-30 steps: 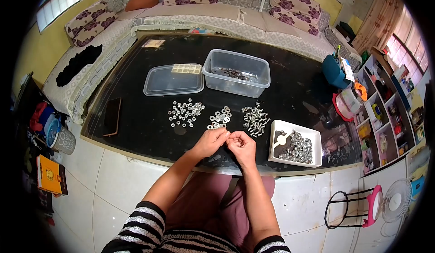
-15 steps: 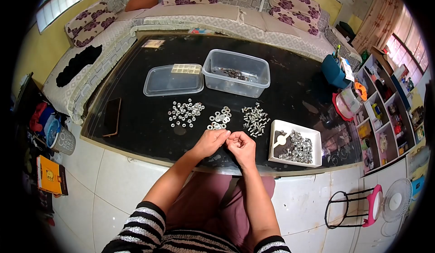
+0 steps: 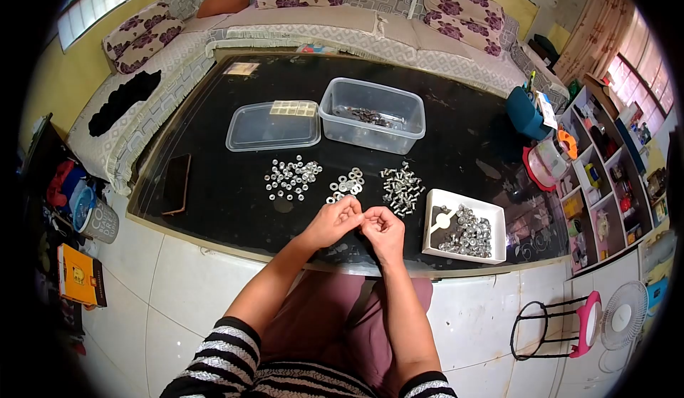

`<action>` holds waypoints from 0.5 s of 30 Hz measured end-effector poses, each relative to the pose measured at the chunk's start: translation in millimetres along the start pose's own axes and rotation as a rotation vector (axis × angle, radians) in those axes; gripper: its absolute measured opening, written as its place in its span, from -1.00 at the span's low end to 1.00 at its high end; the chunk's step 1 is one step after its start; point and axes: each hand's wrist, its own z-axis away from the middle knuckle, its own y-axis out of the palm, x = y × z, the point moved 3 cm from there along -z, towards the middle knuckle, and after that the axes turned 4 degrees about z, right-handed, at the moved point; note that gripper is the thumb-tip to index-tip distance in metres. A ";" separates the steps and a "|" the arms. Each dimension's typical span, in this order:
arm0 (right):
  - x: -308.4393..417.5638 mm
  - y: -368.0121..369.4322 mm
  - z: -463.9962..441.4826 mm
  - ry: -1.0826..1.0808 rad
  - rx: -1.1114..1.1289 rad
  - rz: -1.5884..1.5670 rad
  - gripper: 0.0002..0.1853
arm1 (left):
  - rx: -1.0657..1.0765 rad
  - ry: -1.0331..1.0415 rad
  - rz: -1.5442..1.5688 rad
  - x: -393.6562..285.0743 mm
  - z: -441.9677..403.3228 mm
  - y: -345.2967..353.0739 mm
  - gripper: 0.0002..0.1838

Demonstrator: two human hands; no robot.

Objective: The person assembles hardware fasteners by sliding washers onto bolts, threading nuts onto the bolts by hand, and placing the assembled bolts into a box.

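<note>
L hand [image 3: 332, 223], R hand [image 3: 385, 234] pinched tog. nr washers [image 3: 347, 183]; can't tell if gripping smth.

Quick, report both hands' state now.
Left hand: closed in a pinch; what it holds, if anything, cannot be told.
Right hand: also pinched closed; contents, if any, cannot be told.

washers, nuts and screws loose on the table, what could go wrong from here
The washers lie close to the left hand, so a nudge might mix them with the nuts or screws.
The white box sits near the front edge of the table, so a bump could spill its metal pieces.
</note>
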 end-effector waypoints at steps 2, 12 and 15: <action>-0.1 -0.5 -0.1 -0.004 -0.025 -0.004 -0.91 | -0.026 0.030 0.077 -0.9 0.3 -0.3 -0.74; 2.5 0.7 0.1 0.013 -0.007 -0.016 -0.91 | -0.017 -0.051 0.062 -1.3 0.0 -0.8 -0.75; 2.0 1.2 0.1 0.015 0.017 0.008 -0.92 | -0.001 -0.036 0.002 4.3 -0.6 -1.6 -0.73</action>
